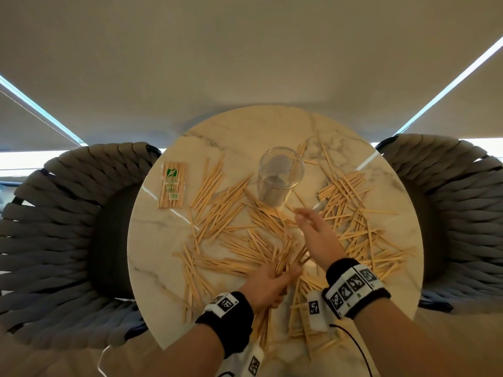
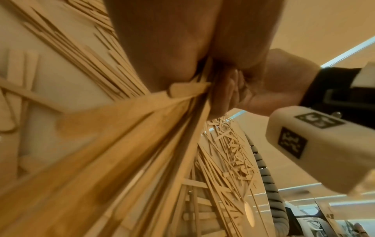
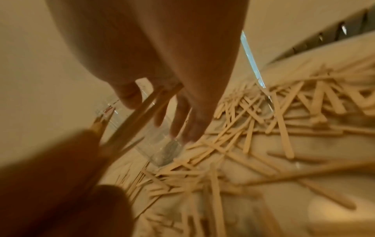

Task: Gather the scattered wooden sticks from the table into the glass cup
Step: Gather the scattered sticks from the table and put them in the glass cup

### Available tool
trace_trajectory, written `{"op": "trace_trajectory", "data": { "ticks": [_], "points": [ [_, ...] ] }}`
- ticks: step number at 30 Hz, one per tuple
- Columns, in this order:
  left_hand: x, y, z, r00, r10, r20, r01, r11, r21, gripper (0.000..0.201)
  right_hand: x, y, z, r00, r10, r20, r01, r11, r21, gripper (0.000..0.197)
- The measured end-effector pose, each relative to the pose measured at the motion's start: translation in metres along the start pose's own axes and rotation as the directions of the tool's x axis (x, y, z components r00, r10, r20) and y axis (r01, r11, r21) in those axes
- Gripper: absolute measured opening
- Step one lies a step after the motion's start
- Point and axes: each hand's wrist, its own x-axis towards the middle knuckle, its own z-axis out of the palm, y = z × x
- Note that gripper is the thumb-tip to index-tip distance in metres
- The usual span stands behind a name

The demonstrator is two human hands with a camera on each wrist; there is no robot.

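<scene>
While the left hand (image 1: 268, 281) closes its grip on a bundle of wooden sticks (image 1: 288, 258), likely squaring them for loading, the right hand (image 1: 317, 235) reaches open-fingered beyond it toward the empty glass cup (image 1: 279, 176); more sticks litter the bench (image 1: 152, 240).

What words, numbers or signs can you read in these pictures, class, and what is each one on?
"100": on the packet of sticks, below its green logo.
Small print under the logo and on the packet's little sticker: too blurred to read.
Black-and-white square codes on the wrist bands and camera housing: patterns only, with no readable words.
</scene>
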Motion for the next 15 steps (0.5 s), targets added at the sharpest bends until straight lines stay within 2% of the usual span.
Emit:
{"op": "trace_trajectory", "data": {
  "ticks": [2,4,6,9,11,12,13,15],
  "points": [
    [-0.002,0.004,0.001,0.999,0.018,0.035,-0.023,0.992,0.125,0.033,0.000,-0.001,0.004,0.988,0.063,0.142,-0.079,0.990,0.115,0.027],
    [-0.003,0.011,0.003,0.998,0.025,0.057,-0.033,0.989,0.142,0.033,0.000,-0.002,0.001,0.988,0.037,0.153,-0.064,0.982,0.176,0.028],
    [-0.003,0.018,0.005,0.991,0.059,0.119,-0.070,0.994,0.089,0.038,-0.002,-0.004,-0.003,0.986,-0.006,0.167,-0.017,0.991,0.133,0.029],
    [0.001,0.026,0.011,0.983,0.129,0.132,-0.140,0.987,0.074,0.029,-0.007,-0.008,-0.004,0.954,-0.035,0.297,0.048,0.998,-0.036,0.030],
    [0.005,0.030,0.014,0.983,0.145,0.109,-0.154,0.985,0.074,0.020,-0.006,-0.007,-0.007,0.979,-0.077,0.187,0.096,0.991,-0.096,0.028],
    [0.006,0.031,0.015,0.983,0.149,0.109,-0.158,0.984,0.078,0.017,-0.004,-0.006,-0.010,0.991,-0.089,0.099,0.098,0.992,-0.084,0.028],
    [0.007,0.032,0.015,0.982,0.147,0.122,-0.157,0.985,0.077,0.016,-0.001,-0.006,-0.014,0.995,-0.084,0.062,0.087,0.995,-0.052,0.028],
    [0.009,0.033,0.014,0.980,0.131,0.151,-0.141,0.988,0.061,0.013,0.000,-0.008,-0.014,0.985,-0.068,0.161,0.071,0.997,-0.017,0.029]
  ]
}}
